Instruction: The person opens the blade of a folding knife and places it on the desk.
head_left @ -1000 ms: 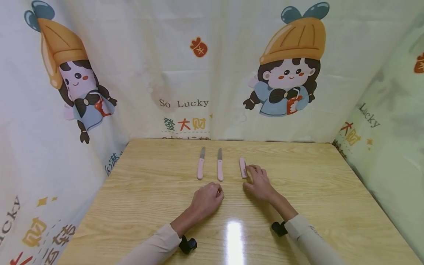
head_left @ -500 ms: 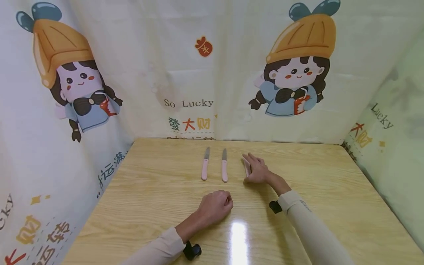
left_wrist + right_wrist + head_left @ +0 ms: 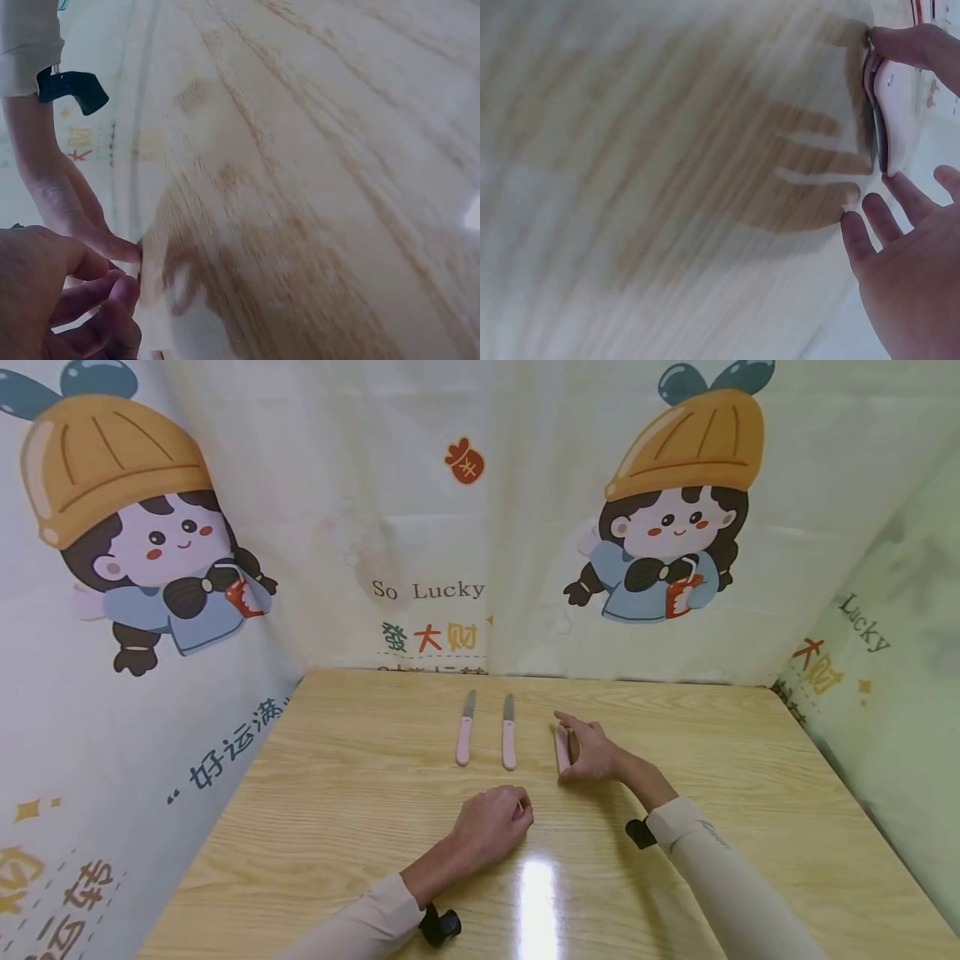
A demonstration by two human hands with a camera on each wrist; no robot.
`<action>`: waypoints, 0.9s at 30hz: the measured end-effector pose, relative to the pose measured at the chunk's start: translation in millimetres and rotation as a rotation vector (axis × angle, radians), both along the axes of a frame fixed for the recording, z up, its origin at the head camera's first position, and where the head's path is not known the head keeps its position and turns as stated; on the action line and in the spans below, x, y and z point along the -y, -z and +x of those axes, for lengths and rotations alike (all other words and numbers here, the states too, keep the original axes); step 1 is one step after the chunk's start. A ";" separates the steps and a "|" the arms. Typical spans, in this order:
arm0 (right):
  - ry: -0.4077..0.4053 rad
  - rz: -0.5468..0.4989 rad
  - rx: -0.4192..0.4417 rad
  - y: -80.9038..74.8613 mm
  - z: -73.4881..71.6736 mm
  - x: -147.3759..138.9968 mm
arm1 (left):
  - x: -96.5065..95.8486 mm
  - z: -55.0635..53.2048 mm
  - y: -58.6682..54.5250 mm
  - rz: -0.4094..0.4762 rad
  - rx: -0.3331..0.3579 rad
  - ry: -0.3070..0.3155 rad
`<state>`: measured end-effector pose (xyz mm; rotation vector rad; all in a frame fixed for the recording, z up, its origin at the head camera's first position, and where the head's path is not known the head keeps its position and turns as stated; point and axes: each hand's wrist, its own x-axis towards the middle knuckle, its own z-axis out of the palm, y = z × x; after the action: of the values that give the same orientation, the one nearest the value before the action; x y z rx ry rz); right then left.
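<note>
Two pink-handled knives, the left knife and the middle knife, lie side by side on the wooden table with blades pointing away. To their right is a pink folding knife with its blade folded in. My right hand holds it lengthwise, the thumb at the near end and a fingertip at the far end. In the right wrist view, the folding knife shows its pink handle and dark metal edge between thumb and finger. My left hand rests on the table nearer me, fingers loosely curled around nothing.
The wooden table reaches back to a printed curtain, which also hangs at both sides. Black wrist cameras sit at the left wrist and right wrist. A bright reflection lies on the table in front.
My right hand has moved from beside the folding knife to around it, thumb and finger at its ends. The left hand stays resting, and the head view has shifted a little.
</note>
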<state>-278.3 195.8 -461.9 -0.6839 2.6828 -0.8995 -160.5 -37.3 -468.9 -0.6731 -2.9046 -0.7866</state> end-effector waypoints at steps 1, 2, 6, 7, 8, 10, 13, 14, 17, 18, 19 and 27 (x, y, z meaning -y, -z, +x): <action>0.003 -0.006 0.000 0.2 2.5 0.1 | -0.3 0.2 -0.3 0.005 -0.003 -0.003; 0.005 -0.013 -0.003 0.1 5.4 0.1 | -0.5 0.2 -0.4 0.014 0.002 -0.003; 0.014 -0.056 -0.023 -0.5 15.6 1.2 | -0.3 -1.1 -3.6 0.134 0.117 0.006; 0.020 -0.067 -0.026 -1.0 18.0 1.4 | -0.1 -2.5 -6.0 0.186 0.164 0.013; 0.020 -0.077 -0.031 -1.8 20.6 1.9 | 0.4 -4.0 -8.7 0.242 0.212 0.019; 0.021 -0.095 -0.034 -3.5 26.4 3.2 | 1.0 -7.1 -14.3 0.334 0.293 0.024; 0.012 -0.124 -0.034 -4.6 35.7 5.3 | 1.3 -10.7 -17.5 0.426 0.367 0.020; 0.004 -0.136 -0.031 -5.3 39.2 6.5 | 1.3 -10.8 -16.8 0.447 0.381 0.010; -0.030 -0.163 -0.026 -7.6 49.6 10.4 | 0.6 -11.1 -10.3 0.512 0.407 -0.020; -0.043 -0.167 -0.023 -9.1 53.3 12.1 | 0.2 -11.1 -8.4 0.543 0.420 -0.030; -0.056 -0.172 -0.021 -10.7 57.2 13.8 | -0.5 -11.2 -6.8 0.573 0.434 -0.039; -0.114 -0.198 -0.044 -14.9 84.3 24.7 | -5.9 -11.3 -6.0 0.794 0.539 -0.044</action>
<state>-193.9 171.1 -447.1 -0.8984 2.5838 -1.1423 -171.8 -31.4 -462.9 -0.3305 -2.5718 -2.2010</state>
